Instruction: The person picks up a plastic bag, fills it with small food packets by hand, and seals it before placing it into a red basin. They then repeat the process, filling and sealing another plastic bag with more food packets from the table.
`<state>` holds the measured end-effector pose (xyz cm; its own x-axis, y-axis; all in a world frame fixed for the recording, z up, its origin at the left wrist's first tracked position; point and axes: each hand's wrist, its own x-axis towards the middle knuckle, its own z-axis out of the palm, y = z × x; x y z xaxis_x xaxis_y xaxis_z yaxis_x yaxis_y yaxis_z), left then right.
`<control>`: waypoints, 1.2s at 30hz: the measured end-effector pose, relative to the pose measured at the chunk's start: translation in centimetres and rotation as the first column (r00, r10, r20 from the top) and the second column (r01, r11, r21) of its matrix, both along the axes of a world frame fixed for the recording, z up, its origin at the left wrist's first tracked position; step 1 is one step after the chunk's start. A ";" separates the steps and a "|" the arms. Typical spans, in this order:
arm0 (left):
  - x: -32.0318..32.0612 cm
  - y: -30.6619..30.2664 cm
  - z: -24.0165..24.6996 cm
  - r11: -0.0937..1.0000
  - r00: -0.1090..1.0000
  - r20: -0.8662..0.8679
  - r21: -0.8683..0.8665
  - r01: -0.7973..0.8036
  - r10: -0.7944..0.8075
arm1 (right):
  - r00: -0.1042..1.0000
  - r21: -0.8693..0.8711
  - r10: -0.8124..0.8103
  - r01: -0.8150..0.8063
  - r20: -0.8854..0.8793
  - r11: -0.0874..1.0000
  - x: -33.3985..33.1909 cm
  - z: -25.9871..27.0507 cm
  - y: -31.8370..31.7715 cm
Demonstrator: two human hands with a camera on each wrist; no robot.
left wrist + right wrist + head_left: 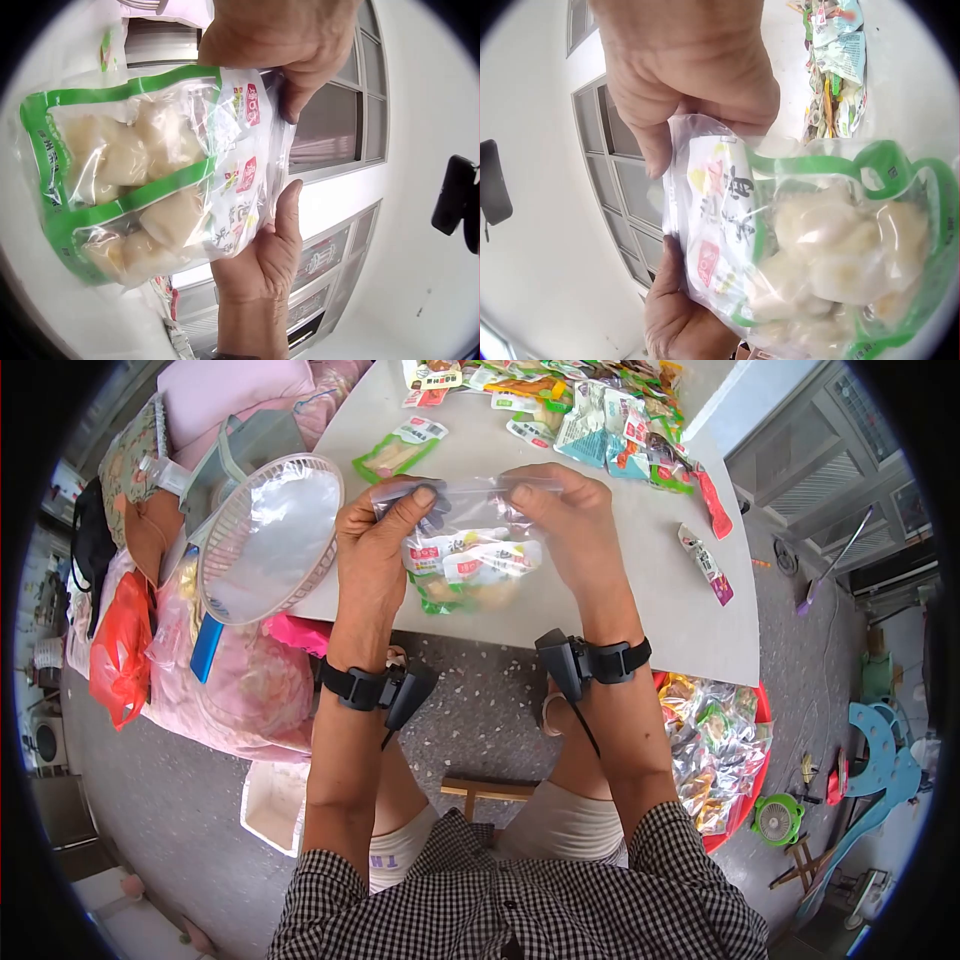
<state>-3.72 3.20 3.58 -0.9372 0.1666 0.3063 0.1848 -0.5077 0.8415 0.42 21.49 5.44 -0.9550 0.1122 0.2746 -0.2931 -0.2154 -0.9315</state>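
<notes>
My left hand (372,530) and right hand (572,525) hold a clear plastic bag (470,508) by its two top corners, over the front of the table. Each thumb presses the bag's upper edge against the fingers. Inside the bag are snack packets (478,565) with white tops, green borders and pale chunks showing. In the left wrist view two such packets (142,150) lie side by side. The right wrist view shows a packet (832,247) through the clear film, with the right hand (697,67) close above it.
A heap of mixed snack packets (610,430) covers the table's far side, with a green packet (400,448) left of it. A purple-white packet (705,565) lies at right. A white basket (325,550) stands left; a red basin (763,710) of packets sits below right.
</notes>
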 end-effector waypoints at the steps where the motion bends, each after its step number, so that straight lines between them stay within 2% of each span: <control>1: 0.1 0.1 0.1 1.000 1.000 0.014 0.022 0.006 -0.006 | 1.000 0.013 0.022 -0.022 -0.020 1.000 0.0 0.1 -0.2; 5: 0.4 0.4 0.5 0.996 0.998 0.050 0.081 0.027 -0.031 | 0.995 0.085 0.064 -0.057 -0.077 0.995 -0.3 0.1 -0.7; 8: 0.4 0.3 0.4 0.998 0.998 0.047 0.058 0.039 -0.042 | 0.993 0.086 0.041 -0.031 -0.108 0.996 -0.4 0.0 -1.1; 11: 0.6 0.3 0.7 1.000 0.999 0.035 0.008 0.029 -0.030 | 0.997 0.078 0.037 -0.031 -0.074 0.996 -0.4 0.1 -1.1; 14: 0.7 0.2 1.1 0.993 0.997 -0.066 -0.115 0.018 -0.026 | 0.996 0.039 0.066 -0.064 -0.066 0.997 -0.3 0.1 -1.2; 17: 0.7 -0.1 0.8 0.993 0.998 -0.054 -0.118 0.019 -0.026 | 0.995 0.046 0.086 -0.084 -0.051 0.995 -0.1 0.3 -1.3; 20: 0.7 -0.3 0.9 0.997 0.998 0.002 -0.045 0.061 -0.061 | 0.996 0.105 0.078 -0.073 -0.047 0.992 0.0 0.6 -1.2; 23: 0.3 -1.0 0.6 0.981 0.977 0.110 0.093 0.172 -0.182 | 0.997 0.010 0.052 -0.052 -0.050 0.999 -0.4 0.0 -0.5; 26: -1.0 -1.9 -0.2 0.942 0.938 0.122 0.140 0.307 -0.324 | 0.995 -0.140 0.100 -0.100 -0.007 0.985 -0.5 -0.6 -0.2; 29: -0.2 -1.5 0.3 0.917 0.922 0.141 0.233 0.323 -0.361 | 0.969 -0.209 0.241 -0.246 -0.051 0.946 -0.3 -0.5 0.1; 32: -0.8 -1.5 -0.6 0.887 0.890 0.231 0.351 0.301 -0.393 | 0.950 -0.379 0.310 -0.302 -0.042 0.874 -0.4 -1.0 0.1; 36: -1.5 -1.8 -1.5 0.820 0.858 0.195 0.452 0.352 -0.475 | 0.944 -0.422 0.330 -0.304 -0.013 0.854 -0.8 -1.7 0.5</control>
<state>-5.26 1.35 2.13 -0.8603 0.4841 0.1595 -0.3348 -0.7727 0.5394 -0.40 22.01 3.79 -0.9708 -0.1087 0.2136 -0.0915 -0.6557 -0.7494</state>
